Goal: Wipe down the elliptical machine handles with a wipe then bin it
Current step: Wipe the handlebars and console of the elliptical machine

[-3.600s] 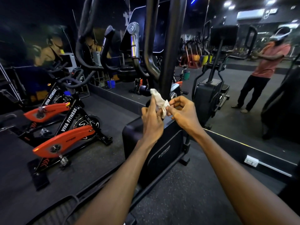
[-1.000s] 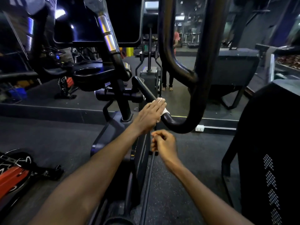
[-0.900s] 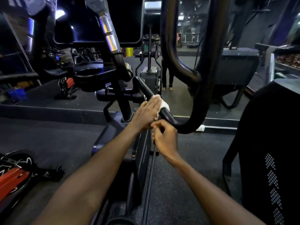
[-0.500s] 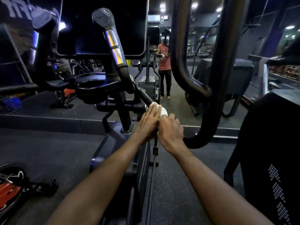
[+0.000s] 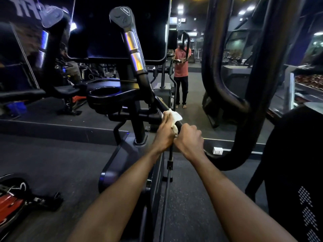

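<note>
Wipe [image 5: 173,119] in white lay bunched over a black elliptical handle bar [image 5: 161,106], pressed there by the left hand [image 5: 164,135], whose grip was closed around bar and cloth together. Right hand [image 5: 189,139] sat just beside it, touching it, its grip wrapped tight around the same bar lower down, where the tube swept on into a large curved loop [image 5: 227,161]. Both bare forearms reached in from the bottom of the view.

Above the hands, the fixed handle [image 5: 132,44] rose at a tilt, with two shiny metal sensor bands and a grey cap. Left of it sat a round cup holder [image 5: 104,92], and behind it the dark console screen [image 5: 118,27]. The machine's black base housing [image 5: 122,154] stood on dark speckled rubber flooring [image 5: 52,161].

At the lower left corner lay part of a red and black exercise bike [image 5: 12,201]. A mirror wall ran across the room behind a low raised ledge [image 5: 61,126], with a white wall socket [image 5: 217,151] at its foot. In the mirror stood the reflection of a person in a red shirt [image 5: 180,67] and dark trousers. Ceiling lights [image 5: 180,7] glowed in an otherwise dim gym, and a black machine with white dotted arrows [image 5: 305,198] filled the right edge.
</note>
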Demonstrator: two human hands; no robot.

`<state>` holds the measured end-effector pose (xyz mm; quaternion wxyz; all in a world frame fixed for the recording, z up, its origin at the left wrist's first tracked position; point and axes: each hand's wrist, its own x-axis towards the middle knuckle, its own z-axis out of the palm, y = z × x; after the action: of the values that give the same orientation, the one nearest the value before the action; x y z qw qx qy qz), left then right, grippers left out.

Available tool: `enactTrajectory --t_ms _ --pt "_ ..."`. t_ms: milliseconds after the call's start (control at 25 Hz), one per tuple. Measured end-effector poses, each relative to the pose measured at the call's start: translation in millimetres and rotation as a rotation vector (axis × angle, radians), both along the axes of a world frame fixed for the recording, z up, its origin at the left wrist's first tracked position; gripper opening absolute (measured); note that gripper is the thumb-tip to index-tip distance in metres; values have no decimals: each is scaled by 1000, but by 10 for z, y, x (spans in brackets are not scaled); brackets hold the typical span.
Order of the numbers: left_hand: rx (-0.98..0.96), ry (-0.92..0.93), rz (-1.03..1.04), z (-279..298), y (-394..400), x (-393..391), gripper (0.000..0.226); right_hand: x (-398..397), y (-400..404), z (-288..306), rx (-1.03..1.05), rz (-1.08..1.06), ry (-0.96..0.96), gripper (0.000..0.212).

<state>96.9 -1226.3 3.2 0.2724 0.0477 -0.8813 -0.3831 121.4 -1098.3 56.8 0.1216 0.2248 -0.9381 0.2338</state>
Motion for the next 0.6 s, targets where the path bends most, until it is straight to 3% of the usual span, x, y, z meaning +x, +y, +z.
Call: enactTrajectory --t_ms 40,120,240,400,520,600 --pt "171 8 40 61 35 -37 50 -13 -6 2 -6 1 -3 17" --pt "462 -8 161 192 37 -174 56 -47 -31 5 -7 -4 -9 13" --pt "532 -36 199 298 32 -349 60 -80 -50 40 2 -5 -51 10" --pt "871 0 319 378 -75 -535 25 -120 -74 77 -7 -3 -84 13" --pt "836 136 302 429 -197 -632 33 -159 -112 71 -7 -3 -90 20" --pt "895 133 279 444 -304 -712 36 -184 -120 47 -12 -1 -74 23"
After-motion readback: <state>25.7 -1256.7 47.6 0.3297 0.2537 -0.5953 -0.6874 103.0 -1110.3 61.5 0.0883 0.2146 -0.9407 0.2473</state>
